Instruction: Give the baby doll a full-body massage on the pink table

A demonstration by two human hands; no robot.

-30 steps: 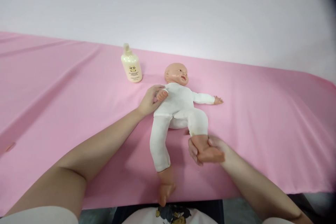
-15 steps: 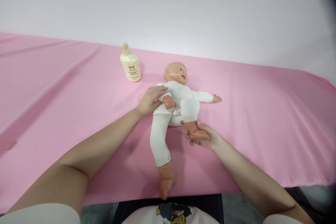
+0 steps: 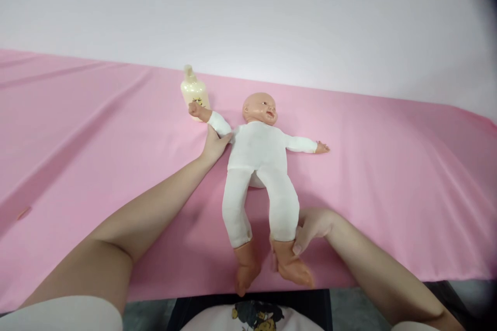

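Baby doll: soft cloth body, stiff plastic limbs, light. My left hand pinches its upper arm; right hand grip wraps the ankle. Best hold: limbs.

Single head-worn view, looking forward and down from the near edge of the pink cloth-covered table, close range; white wall far.

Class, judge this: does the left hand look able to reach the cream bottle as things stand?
Probably yes: the left hand lies at the doll's shoulder, with only its raised arm before the bottle.
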